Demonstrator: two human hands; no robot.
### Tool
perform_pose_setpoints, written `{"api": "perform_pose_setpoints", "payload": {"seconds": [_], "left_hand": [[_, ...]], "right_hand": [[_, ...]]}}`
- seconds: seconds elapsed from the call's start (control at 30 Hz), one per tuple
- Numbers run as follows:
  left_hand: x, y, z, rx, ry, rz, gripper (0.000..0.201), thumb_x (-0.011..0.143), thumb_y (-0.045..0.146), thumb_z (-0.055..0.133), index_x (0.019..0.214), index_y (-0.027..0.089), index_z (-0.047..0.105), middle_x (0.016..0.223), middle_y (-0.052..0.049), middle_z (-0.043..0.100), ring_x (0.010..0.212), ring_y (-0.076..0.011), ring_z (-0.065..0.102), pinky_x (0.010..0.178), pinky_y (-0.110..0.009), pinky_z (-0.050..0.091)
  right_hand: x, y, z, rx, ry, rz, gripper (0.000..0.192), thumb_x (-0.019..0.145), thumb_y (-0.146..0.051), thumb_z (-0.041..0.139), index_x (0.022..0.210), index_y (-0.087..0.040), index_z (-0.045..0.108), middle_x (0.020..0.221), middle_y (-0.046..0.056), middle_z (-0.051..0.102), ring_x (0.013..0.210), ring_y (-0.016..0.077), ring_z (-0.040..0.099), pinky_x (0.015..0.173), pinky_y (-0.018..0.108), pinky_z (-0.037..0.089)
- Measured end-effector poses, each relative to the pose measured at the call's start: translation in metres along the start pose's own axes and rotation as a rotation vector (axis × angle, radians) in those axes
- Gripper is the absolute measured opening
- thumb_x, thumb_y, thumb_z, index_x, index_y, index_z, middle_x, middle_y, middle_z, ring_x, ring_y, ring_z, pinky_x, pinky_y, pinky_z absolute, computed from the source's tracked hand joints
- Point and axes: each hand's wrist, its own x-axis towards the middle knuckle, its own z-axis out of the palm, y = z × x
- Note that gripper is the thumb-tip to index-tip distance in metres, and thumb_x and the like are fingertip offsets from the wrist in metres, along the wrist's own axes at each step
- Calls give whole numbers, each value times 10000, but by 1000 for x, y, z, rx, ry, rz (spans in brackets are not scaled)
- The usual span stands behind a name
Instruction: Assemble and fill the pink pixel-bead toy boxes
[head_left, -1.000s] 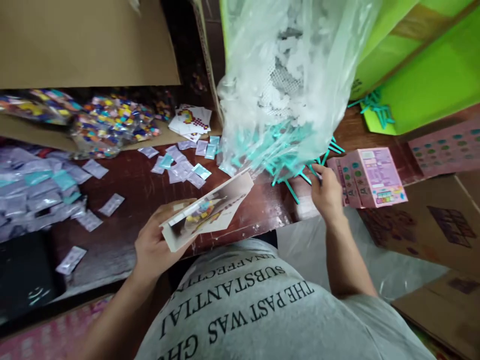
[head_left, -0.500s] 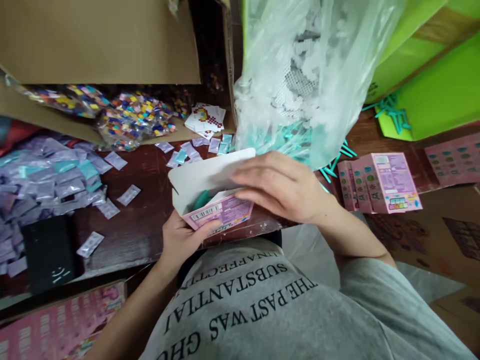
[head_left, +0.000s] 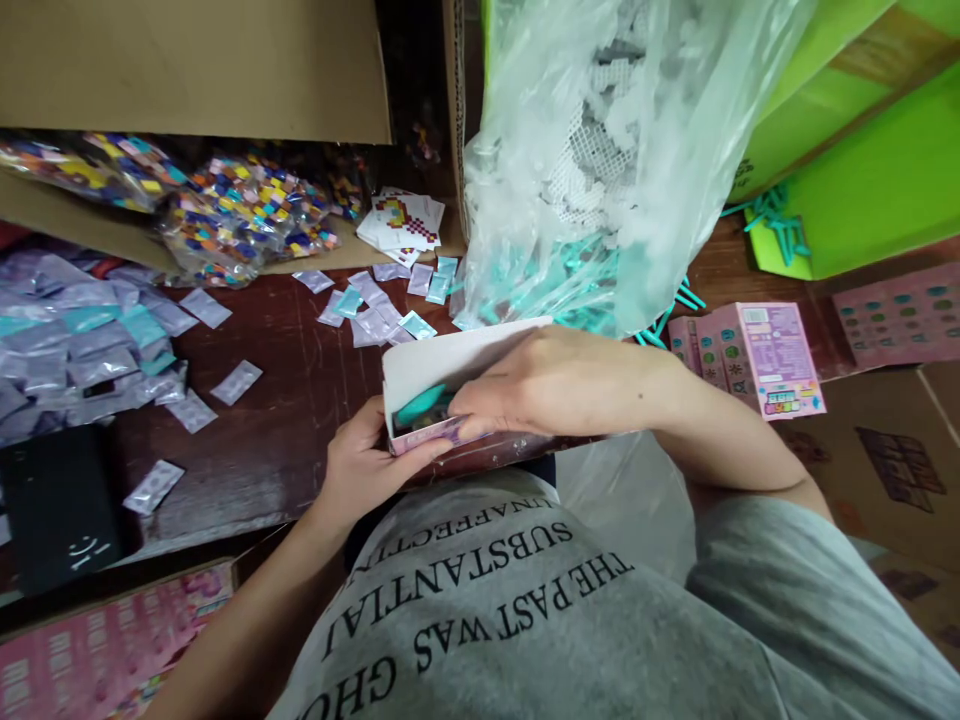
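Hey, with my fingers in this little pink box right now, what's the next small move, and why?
Probably draw the right hand out of the small pink box and fold the white flap shut. The fingertips are at the open mouth, a teal piece already sits inside, and the left hand grips the box from below, so the flap looks free to close.

I see bare dark wooden tabletop (head_left: 300, 400) left of my hands, open for passage. Behind them the bulging clear plastic bag (head_left: 600, 170) blocks the way, scattered lilac sachets (head_left: 375, 310) clutter the back, and 1 pink printed carton (head_left: 757, 355) crowds the right.
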Motion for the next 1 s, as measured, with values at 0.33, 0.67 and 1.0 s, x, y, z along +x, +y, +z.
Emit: {"api": "perform_pose_setpoints", "payload": {"seconds": [0.33, 0.67, 1.0], "left_hand": [[5, -2, 13, -141, 205, 238, 730, 870, 479, 985, 1489, 311, 637, 1323, -63, 775, 1130, -288, 813, 1006, -473, 729], [11, -32, 7, -207, -190, 142, 270, 1025, 456, 808, 1221, 289, 726, 1194, -57, 733, 994, -215, 750, 860, -354, 671], [8, -39, 3, -334, -46, -110, 200, 1043, 452, 801, 1117, 272, 753, 1290, -72, 802, 1279, -263, 764, 1146, -467, 620]], "right_hand": [[-29, 18, 78, 247, 847, 157, 691, 1064, -516, 782, 1684, -366, 517, 1484, 95, 720, 1329, 266, 729, 1122, 455, 655], [-26, 34, 183, 827, 789, 229, 248, 1102, -421, 755, 1329, -363, 836, 1375, 35, 794, 1339, 207, 685, 1237, 518, 564], [1, 33, 191, 918, 849, 279, 230, 1076, -424, 778, 1285, -349, 839, 1383, 34, 820, 1379, 222, 736, 1273, 514, 554]]}}
